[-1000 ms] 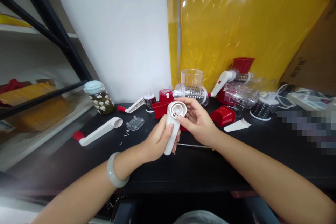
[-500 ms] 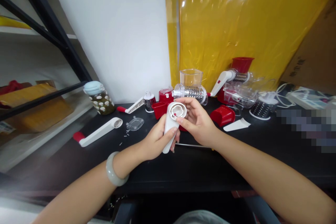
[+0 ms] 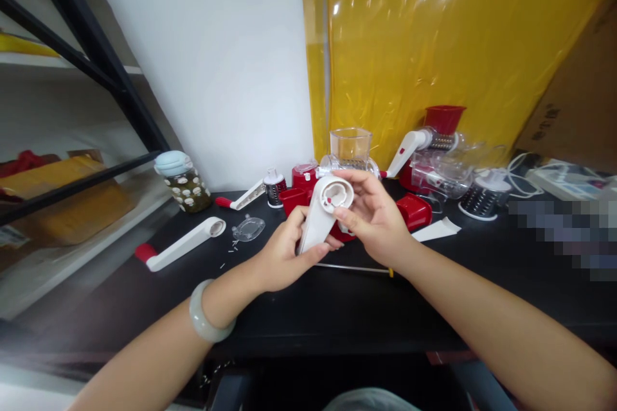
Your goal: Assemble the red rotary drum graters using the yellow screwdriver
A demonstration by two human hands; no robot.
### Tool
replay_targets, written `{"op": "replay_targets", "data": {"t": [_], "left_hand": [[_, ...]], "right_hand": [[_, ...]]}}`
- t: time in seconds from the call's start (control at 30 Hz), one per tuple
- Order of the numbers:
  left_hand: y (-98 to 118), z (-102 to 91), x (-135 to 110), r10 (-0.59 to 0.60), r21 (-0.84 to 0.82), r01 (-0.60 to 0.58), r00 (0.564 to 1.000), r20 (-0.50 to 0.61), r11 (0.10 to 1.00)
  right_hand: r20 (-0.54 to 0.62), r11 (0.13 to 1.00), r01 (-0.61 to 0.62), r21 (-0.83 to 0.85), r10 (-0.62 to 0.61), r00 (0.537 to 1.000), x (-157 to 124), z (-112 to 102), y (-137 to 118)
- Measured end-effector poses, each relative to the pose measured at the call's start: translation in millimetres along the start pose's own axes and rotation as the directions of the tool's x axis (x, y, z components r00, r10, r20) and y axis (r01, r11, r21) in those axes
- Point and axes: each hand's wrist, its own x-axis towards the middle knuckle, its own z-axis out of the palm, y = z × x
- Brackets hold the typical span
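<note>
A white crank handle (image 3: 315, 221) with a round socket end is held up over the black table. A small red piece shows inside the socket. My left hand (image 3: 286, 247) is closed round the lower part of the handle. My right hand (image 3: 373, 215) grips the socket's rim, thumb in front and fingers behind. Behind my hands stands a clear grater body (image 3: 351, 144) with red parts (image 3: 295, 199) beside it. Below them lies a thin metal rod (image 3: 354, 268) with a yellow end.
Left on the table are another crank handle (image 3: 186, 245) with a red knob, a clear plastic piece (image 3: 249, 228), a smaller handle (image 3: 248, 194), a drum grater (image 3: 275, 189) and a jar (image 3: 182, 183). On the right are an assembled grater (image 3: 436, 154), another drum (image 3: 483, 196) and a white strip (image 3: 438, 230).
Both hands have moved slightly up and to the right with the crank handle. The handle tilts more to the right, and more of the rod's yellow end shows.
</note>
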Motion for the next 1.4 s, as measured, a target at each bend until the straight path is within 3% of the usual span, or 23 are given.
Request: {"op": "replay_targets", "data": {"t": [0.07,0.17,0.27,0.4,0.53,0.97,1.23,1.4], "left_hand": [[2,-3.6,0,-0.001,0.179,-0.008,0.999,0.049,0.984],[4,-4.0,-1,-0.005,0.237,-0.019,0.995,0.1,0.971],[6,-1.7,-1,-0.002,0.238,-0.021,0.995,0.096,0.971],[7,-1.2,0,0.007,0.322,-0.032,0.997,0.079,0.946],[6,-2.7,1,0.021,0.374,-0.051,0.996,0.086,0.926],[13,-0.5,0,-0.015,0.25,0.002,0.999,0.05,0.968],[-5,0.9,-3,-0.001,0.062,-0.001,0.999,0.036,0.998],[-4,-1.3,-2,-0.003,0.134,-0.002,0.999,0.037,0.991]], "right_hand": [[-0.062,1.0,0.029,-0.001,-0.029,0.998,2,-2,-2],[-0.087,0.999,0.025,-0.039,-0.029,0.996,5,-4,-2],[-0.021,1.0,-0.018,0.01,0.018,1.0,4,-4,2],[0.122,0.977,-0.198,0.078,0.187,0.975,0,-1,10],[0.092,0.962,-0.267,0.053,0.261,0.961,-2,2,14],[-0.068,0.969,-0.236,0.071,0.241,0.968,-10,20,5],[0.035,0.946,-0.281,0.161,0.279,0.96,-6,11,10],[0.034,0.959,-0.259,0.115,0.257,0.966,-7,11,8]]}}
